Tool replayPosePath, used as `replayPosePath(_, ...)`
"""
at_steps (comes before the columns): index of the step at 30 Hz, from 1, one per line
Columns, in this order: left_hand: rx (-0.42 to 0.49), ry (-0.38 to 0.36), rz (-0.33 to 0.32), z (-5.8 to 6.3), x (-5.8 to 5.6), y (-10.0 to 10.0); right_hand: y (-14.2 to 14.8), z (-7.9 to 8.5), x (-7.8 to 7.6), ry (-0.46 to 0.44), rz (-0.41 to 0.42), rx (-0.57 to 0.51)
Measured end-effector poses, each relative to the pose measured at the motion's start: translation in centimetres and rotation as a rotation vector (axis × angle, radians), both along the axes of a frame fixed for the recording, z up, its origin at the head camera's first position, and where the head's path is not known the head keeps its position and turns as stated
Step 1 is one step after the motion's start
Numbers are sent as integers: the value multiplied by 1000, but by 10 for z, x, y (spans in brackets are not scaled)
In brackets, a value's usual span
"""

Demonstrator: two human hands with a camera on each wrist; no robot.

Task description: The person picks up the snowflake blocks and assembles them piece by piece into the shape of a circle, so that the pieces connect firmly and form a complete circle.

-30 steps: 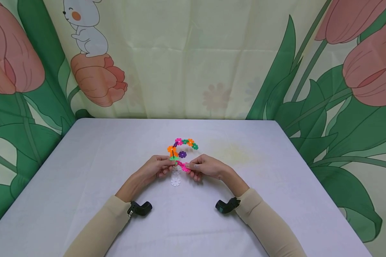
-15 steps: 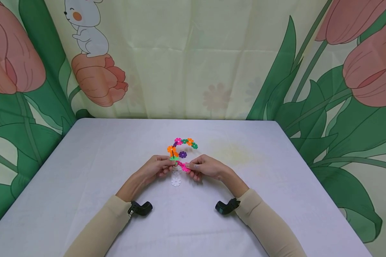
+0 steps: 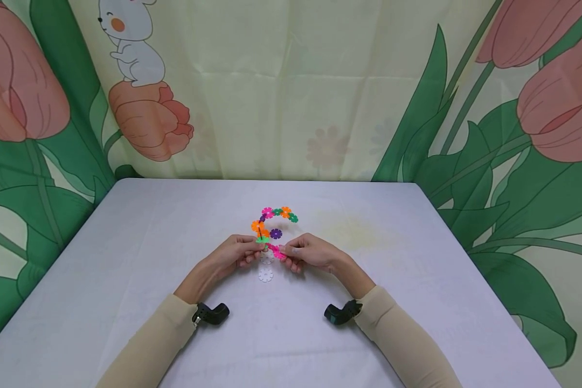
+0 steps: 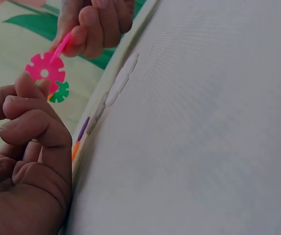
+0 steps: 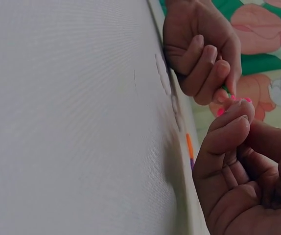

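A curved chain of notched flower-shaped plastic discs hangs between my hands in the head view, in orange point(image 3: 257, 226), pink, purple and green. My left hand point(image 3: 235, 250) pinches it near a light green disc point(image 3: 262, 240). My right hand point(image 3: 312, 252) pinches a bright pink disc point(image 3: 277, 252) at the near end. In the left wrist view one pink disc point(image 4: 45, 71) faces the camera, and a second, seen edge-on, meets it and runs to the right fingertips. In the right wrist view my fingers hide most of the joint.
Two white discs point(image 3: 265, 275) lie on the white tabletop point(image 3: 291, 334) below the hands, one partly covered. Inside the chain's curve is a purple disc point(image 3: 276, 233), apparently on the table. A printed curtain point(image 3: 291, 108) hangs behind the table's far edge.
Both hands keep their grip and place. The far end of the chain has risen slightly and drifted a little to the left.
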State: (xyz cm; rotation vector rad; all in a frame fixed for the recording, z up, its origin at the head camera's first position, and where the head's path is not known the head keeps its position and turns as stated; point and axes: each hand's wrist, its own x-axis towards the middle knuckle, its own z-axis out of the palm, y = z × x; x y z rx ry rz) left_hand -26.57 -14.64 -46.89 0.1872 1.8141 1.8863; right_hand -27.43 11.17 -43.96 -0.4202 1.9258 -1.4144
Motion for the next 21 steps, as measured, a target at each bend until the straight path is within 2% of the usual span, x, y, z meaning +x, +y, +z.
replayPosePath(6,0,-16,-18,-1,-1,-1,0,-1,-1,5,-8,-5)
replayPosePath(15,22,-10,24,0,1,1,-4,-1,0,58,-66,1)
replayPosePath(21,-40,23,1,0,1,5,-13,-2,3,145,-124,33)
